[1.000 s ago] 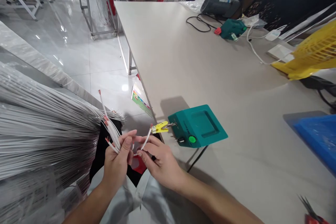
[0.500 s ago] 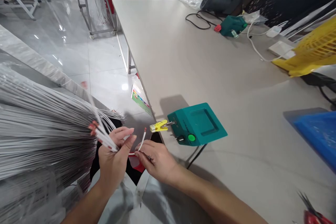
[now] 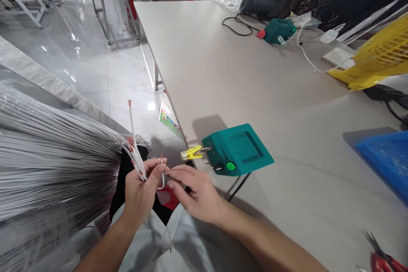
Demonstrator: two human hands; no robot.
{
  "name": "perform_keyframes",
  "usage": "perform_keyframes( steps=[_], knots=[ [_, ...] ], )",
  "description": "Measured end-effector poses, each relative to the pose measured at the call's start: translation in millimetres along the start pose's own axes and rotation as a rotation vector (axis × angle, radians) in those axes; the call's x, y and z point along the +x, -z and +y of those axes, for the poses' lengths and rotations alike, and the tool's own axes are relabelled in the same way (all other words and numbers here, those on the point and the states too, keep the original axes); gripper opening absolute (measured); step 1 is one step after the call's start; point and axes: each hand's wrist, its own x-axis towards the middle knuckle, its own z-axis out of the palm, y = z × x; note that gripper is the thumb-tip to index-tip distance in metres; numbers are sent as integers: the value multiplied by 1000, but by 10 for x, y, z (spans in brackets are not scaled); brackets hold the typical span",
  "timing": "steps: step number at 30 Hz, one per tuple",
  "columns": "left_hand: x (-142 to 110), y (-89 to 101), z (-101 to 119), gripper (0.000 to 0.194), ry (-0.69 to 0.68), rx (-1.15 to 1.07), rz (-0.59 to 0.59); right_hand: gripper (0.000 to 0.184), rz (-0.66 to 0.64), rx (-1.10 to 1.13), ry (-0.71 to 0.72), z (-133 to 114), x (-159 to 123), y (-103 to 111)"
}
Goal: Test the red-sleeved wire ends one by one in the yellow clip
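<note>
My left hand (image 3: 142, 187) is closed around several white wires (image 3: 137, 161) with bare copper ends, which stick up past the fingers. Between its thumb and forefinger it pinches a single bent white wire (image 3: 162, 182), whose copper tip points upward. My right hand (image 3: 197, 191) is just to the right of that bent wire, thumb and forefinger slightly apart, fingertips close to it. Whether they touch the wire is hard to see. A green tabletop device (image 3: 237, 148) with a yellow clip (image 3: 191, 153) on its side stands right of my hands.
A thick mass of white wires (image 3: 57, 148) lies at the left. On the table (image 3: 204, 59) are a blue tray (image 3: 387, 157), red-handled scissors (image 3: 382, 255), a yellow fan-like frame (image 3: 376, 59), another green device (image 3: 279, 31) and a dark motor (image 3: 264, 3).
The bent wire's end has moved left into my left thumb and forefinger. My right fingers have loosened from it. The bundle in my left hand has shifted slightly right and stands more upright.
</note>
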Motion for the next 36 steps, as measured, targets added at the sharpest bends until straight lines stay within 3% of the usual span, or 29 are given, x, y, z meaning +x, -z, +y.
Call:
perform_keyframes(
  steps=[2, 5, 17, 27, 36],
  knots=[
    [-6, 17, -6, 23, -25, 46, -29, 19, 137, 44, -3, -49, 38, 73],
    [-28, -5, 1, 19, -69, 128, -63, 16, 219, 91, -46, -85, 94, 138],
    [-39, -68, -51, 11, -204, 327, -101, 11, 202, 28, -51, -44, 100, 86],
    [-75, -75, -20, 17, 27, 95, -129, 19, 165, 106, -168, -21, 126, 108],
    [-34, -21, -31, 15, 27, 137, -113, 15, 161, 87, -111, 4, 123, 126]
  ],
)
